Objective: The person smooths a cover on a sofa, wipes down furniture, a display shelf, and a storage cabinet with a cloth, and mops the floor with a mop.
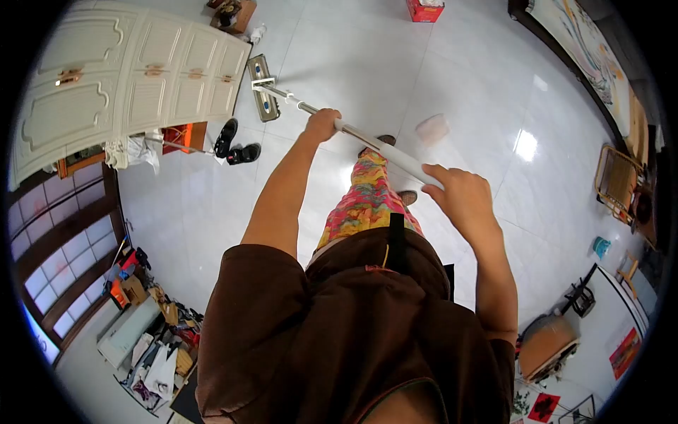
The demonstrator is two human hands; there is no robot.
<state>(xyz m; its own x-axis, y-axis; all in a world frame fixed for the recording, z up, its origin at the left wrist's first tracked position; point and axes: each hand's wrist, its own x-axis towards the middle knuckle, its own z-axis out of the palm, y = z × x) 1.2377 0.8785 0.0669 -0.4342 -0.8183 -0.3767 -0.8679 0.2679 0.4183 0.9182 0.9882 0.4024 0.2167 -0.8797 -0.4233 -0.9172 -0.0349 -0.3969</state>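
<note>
A flat mop (361, 136) with a silver and white pole slants across the view. Its rectangular head (264, 88) lies on the pale tiled floor beside the cream cabinet. My left hand (323, 125) is closed around the metal part of the pole, partway down. Higher up, my right hand (462, 194) wraps around the thick white grip near the pole's upper end. Below the pole are my legs in bright patterned trousers and my shoes, partly hidden.
The cream cabinet (152, 71) stands at the left, with black shoes (243, 152) near its end. A cardboard box (234, 15) and a red box (425, 10) sit at the far side. Right of me are a low couch-like piece (586, 63) and a chair (616, 182).
</note>
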